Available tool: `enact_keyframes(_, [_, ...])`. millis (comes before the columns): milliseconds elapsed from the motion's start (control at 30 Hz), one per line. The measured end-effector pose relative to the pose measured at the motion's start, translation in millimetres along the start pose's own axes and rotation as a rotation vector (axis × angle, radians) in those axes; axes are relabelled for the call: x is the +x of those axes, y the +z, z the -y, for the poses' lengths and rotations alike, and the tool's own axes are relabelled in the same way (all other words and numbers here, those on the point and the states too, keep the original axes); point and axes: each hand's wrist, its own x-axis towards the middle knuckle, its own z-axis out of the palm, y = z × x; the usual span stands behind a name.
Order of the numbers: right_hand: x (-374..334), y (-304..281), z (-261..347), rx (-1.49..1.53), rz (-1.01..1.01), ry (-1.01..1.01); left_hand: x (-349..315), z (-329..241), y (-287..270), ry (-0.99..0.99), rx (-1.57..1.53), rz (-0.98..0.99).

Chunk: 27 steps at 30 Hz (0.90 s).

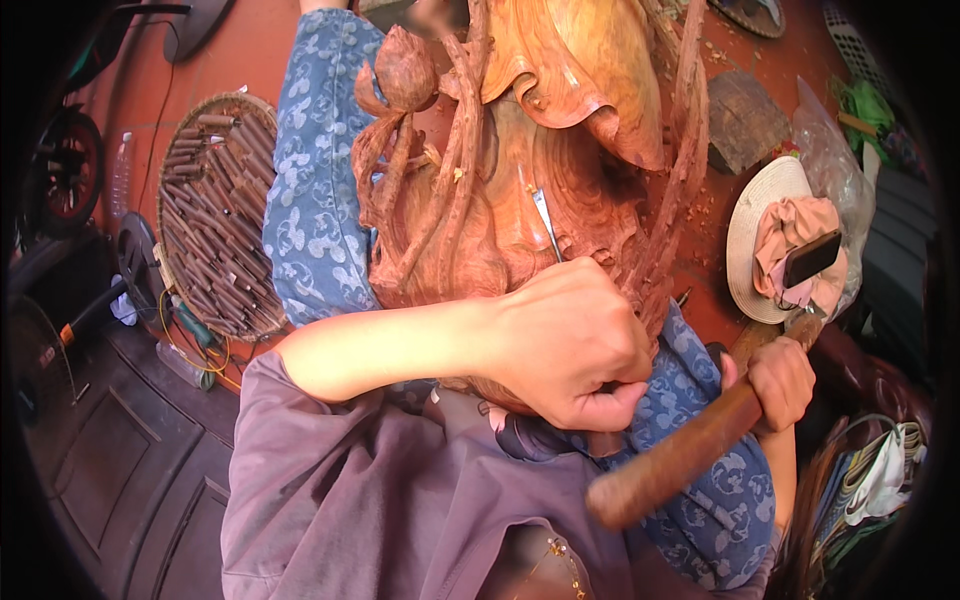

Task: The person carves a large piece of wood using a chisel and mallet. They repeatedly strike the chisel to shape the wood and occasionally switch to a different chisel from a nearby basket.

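Observation:
A reddish-brown wood carving [440,245] lies between my knees, with a lotus bud [405,70], a broad polished leaf [570,60] and twisting stems. My left hand [580,340] is closed in a fist around a chisel [544,218]. Its narrow metal blade points away from me over the carved surface; the fist hides most of the handle, and I cannot tell whether the tip touches the wood. At the right, my right hand [780,385] grips a wooden mallet [685,455], shaped like a club. The mallet's near end is blurred and hangs just right of my left fist.
On the left, a round woven basket [220,215] holds many wooden-handled tools. A straw hat [745,235] with pink cloth [785,235] and a phone [812,258] rests at the right, beside a wood block [745,120]. Wood chips dot the red floor [225,55].

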Motion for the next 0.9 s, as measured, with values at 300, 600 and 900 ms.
enact_keyframes(300, [-0.8, 6.1, -6.8, 0.005, -0.046, -0.047, -2.0, 2.9, -4.2, 0.004, 0.031, 0.035])
enact_keyframes(600, [1.1, 12.3, -8.3, -0.011, 0.018, 0.027, -1.9, 4.1, -4.1, -0.012, 0.087, 0.049])
enact_keyframes(900, [2.7, -3.0, 8.2, 0.072, 0.072, 0.119, -16.4, -14.7, 11.1, 0.097, 0.015, 0.079])
